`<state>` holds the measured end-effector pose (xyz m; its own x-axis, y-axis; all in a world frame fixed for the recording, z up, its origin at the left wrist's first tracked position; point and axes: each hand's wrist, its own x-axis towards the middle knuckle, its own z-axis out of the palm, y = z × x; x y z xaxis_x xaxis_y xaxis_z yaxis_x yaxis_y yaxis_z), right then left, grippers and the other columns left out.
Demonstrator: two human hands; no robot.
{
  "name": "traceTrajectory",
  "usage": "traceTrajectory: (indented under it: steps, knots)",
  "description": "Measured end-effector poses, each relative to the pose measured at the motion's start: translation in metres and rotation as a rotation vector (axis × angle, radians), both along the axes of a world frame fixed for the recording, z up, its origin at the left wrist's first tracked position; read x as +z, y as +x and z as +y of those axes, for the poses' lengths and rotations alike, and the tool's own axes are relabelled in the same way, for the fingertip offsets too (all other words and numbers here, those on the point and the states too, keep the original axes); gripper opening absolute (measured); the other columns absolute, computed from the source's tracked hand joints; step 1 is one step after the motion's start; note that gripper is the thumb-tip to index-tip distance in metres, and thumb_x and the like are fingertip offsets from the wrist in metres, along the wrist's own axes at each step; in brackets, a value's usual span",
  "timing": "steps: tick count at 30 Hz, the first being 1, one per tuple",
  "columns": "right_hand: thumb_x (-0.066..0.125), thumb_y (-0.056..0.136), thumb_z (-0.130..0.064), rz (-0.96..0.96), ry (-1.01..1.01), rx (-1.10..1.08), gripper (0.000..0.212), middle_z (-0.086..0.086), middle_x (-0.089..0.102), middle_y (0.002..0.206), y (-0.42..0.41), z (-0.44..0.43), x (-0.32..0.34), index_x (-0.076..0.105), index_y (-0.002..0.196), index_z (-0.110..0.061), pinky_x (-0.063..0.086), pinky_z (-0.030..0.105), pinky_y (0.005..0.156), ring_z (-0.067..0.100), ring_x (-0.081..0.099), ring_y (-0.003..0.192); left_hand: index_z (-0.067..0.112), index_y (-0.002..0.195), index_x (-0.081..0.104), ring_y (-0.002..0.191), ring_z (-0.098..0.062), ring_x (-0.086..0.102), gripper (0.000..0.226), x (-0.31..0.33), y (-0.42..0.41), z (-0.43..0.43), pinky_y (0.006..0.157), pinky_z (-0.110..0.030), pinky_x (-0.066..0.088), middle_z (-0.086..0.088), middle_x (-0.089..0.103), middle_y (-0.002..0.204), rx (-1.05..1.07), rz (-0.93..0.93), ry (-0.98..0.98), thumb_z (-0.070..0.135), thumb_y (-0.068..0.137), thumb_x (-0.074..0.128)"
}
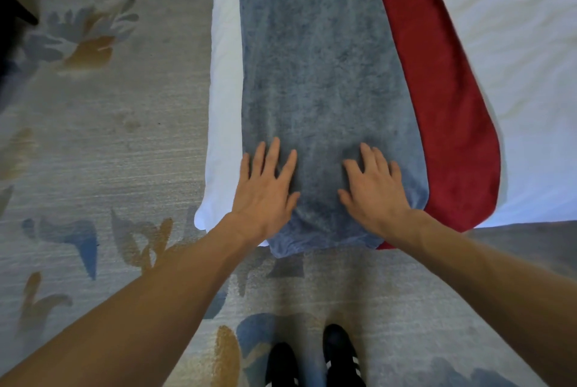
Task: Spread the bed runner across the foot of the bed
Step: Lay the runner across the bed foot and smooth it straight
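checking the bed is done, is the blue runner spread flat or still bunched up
Spread flat: the blue runner lies smooth along the bed, both hands pressing open-palmed on its near end. Its far end is out of view.

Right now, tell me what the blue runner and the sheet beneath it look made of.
Blue runner: soft plush or chenille-like fabric, matte, with mottled nap, seemingly red-backed. White sheet: smooth woven cloth, probably cotton, matte with fine creases. Both hands lie flat on the runner.
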<state>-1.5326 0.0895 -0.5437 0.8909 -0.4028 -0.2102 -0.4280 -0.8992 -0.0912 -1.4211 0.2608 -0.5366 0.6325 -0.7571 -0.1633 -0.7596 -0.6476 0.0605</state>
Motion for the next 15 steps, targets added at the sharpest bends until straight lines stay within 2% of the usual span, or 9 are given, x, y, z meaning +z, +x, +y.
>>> traceTrajectory:
  steps: [1,3,6,10,12,15]
  knots:
    - [0.051,0.091,-0.042,0.025,0.053,0.002,0.054,0.015,0.009,0.157,-0.001,-0.002,-0.003,0.032,0.135,-0.019,0.017,0.059,0.110,0.034,0.009,0.144,0.023,0.150,-0.003,0.144,-0.034,-0.008,0.072,-0.004,0.003,0.000,0.115,-0.051,-0.004,-0.013,-0.010,0.158,-0.042,0.020,0.048,0.054,0.094,0.032]
    - [0.047,0.092,-0.045,0.056,0.121,0.023,0.056,0.006,-0.001,0.159,-0.004,-0.009,-0.007,0.025,0.138,-0.023,0.015,0.064,0.109,0.030,0.001,0.145,0.027,0.149,-0.009,0.144,-0.034,-0.011,0.072,-0.011,0.009,0.002,0.115,-0.050,-0.007,-0.011,-0.014,0.158,-0.081,0.034,0.118,0.058,0.094,0.025]
    - [0.045,0.091,-0.048,0.095,0.164,0.050,0.056,0.001,-0.005,0.159,-0.006,-0.018,-0.006,0.022,0.139,-0.027,0.016,0.066,0.109,0.027,0.000,0.146,0.030,0.148,-0.012,0.144,-0.033,-0.013,0.071,-0.015,0.014,0.004,0.115,-0.048,-0.009,-0.008,-0.017,0.158,-0.092,0.058,0.148,0.060,0.094,0.021]
    - [0.045,0.091,-0.050,0.157,0.192,0.010,0.058,0.002,-0.005,0.159,-0.001,-0.012,0.004,0.023,0.138,-0.025,0.016,0.067,0.108,0.029,-0.001,0.146,0.029,0.149,-0.007,0.143,-0.035,-0.014,0.072,-0.013,0.012,0.002,0.113,-0.051,-0.010,-0.010,-0.018,0.157,-0.085,0.017,0.108,0.062,0.092,0.023]
    - [0.044,0.092,-0.048,0.188,0.168,-0.021,0.058,0.009,0.001,0.158,0.006,-0.003,0.012,0.023,0.138,-0.020,0.019,0.066,0.108,0.034,0.004,0.144,0.031,0.149,-0.007,0.143,-0.036,-0.014,0.074,-0.011,0.017,0.003,0.113,-0.054,-0.009,-0.011,-0.018,0.157,-0.076,-0.013,0.113,0.063,0.091,0.025]
    - [0.046,0.092,-0.042,0.080,0.077,-0.085,0.048,0.021,0.027,0.145,0.020,0.011,0.026,0.034,0.128,-0.013,0.032,0.060,0.103,0.039,0.030,0.131,0.032,0.148,-0.010,0.143,-0.036,-0.012,0.078,-0.008,0.028,-0.001,0.112,-0.056,-0.008,-0.009,-0.017,0.157,-0.063,-0.011,0.125,0.063,0.090,0.032]
